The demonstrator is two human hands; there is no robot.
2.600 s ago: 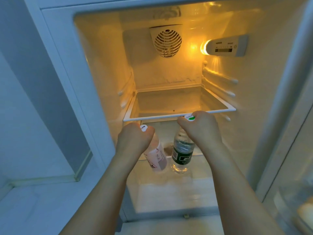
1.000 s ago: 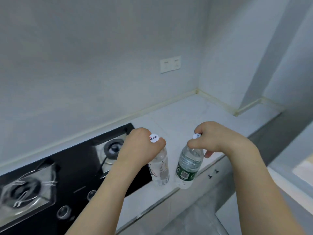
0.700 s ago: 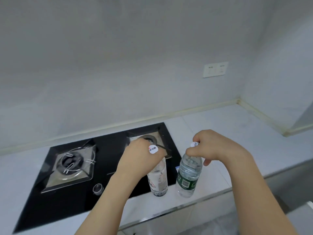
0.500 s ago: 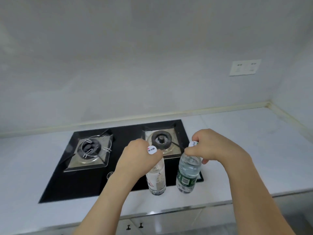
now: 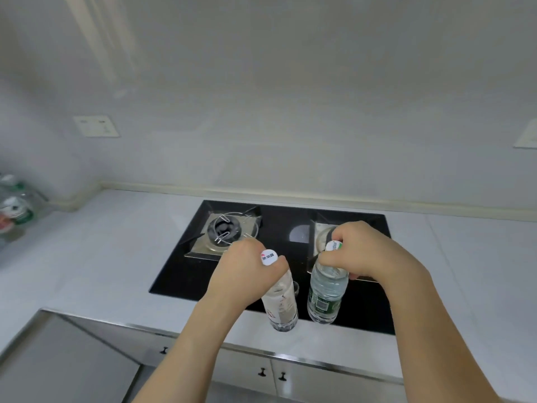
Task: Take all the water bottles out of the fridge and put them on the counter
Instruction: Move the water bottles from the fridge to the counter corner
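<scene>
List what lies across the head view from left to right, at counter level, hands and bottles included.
cluster of bottles at the left edge → left burner → left hand → pink-labelled bottle → green-labelled bottle → right hand → bare counter.

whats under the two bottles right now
Both bottles hang from the hands. Under the green-label bottle lies the black stove; the pale-label bottle overlaps the stove's front edge and the counter. The surface directly behind them is hidden.

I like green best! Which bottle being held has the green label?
The bottle in the right hand, the green-label bottle. The left hand holds the pale-label bottle.
</scene>
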